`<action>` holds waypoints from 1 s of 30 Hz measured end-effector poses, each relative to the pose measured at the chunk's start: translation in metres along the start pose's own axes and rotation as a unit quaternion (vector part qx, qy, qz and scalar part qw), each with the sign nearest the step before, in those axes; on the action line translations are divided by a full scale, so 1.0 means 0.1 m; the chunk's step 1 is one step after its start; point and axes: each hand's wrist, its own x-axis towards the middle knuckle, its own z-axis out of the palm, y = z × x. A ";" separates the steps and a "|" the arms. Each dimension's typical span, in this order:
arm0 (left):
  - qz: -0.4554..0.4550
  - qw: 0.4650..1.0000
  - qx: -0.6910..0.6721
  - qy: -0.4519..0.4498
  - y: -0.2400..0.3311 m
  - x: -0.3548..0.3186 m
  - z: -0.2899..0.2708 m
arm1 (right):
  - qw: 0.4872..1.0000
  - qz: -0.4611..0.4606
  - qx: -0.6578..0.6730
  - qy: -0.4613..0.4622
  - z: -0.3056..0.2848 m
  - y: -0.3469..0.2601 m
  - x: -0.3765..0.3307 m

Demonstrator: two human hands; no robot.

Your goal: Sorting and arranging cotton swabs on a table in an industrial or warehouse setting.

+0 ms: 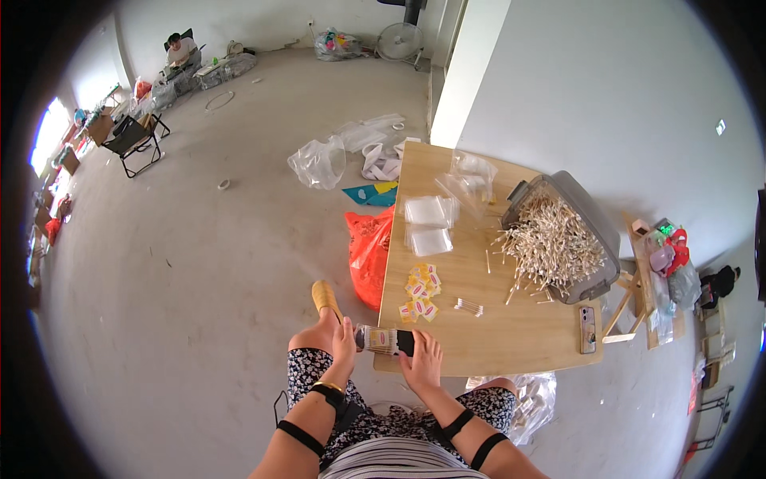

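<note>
Person sits at the near edge of the wooden table (511,335), patterned skirt, black straps on both forearms. Left hand (345,345) and right hand (423,361) share a small clear packet of swabs (384,341) w/ a black device at its right end, held just off the table's near-left corner. Left fingers pinch the packet's left end; right fingers wrap the black end.

On the table past that: pile of small yellow-and-white labels (420,292) nr the left edge, a few loose swabs (469,306) beside it toward the middle, a phone (588,329) at the near-right corner. Further in, stacks of clear little bags (428,223) by the left edge. Far-right: grey bin (594,231) tipped over, swabs spilling out across the top. Orange plastic bag (369,251) on the floor against the table's left side. Far corner of the room, another person (180,49) sits.
</note>
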 end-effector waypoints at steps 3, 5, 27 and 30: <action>-0.145 0.968 -0.202 -0.029 0.22 -0.34 0.13 | 0.990 0.105 0.097 -0.007 0.27 0.25 -0.08; -0.125 0.949 -0.281 -0.073 0.16 -0.42 0.19 | 0.976 0.092 0.198 0.017 0.47 0.28 -0.05; -0.140 0.905 -0.397 -0.064 0.12 -0.50 0.24 | 0.741 0.336 0.551 -0.186 0.26 -0.20 0.20; -0.149 0.904 -0.392 -0.083 0.17 -0.48 0.25 | 0.772 0.339 0.503 -0.192 0.10 -0.01 0.24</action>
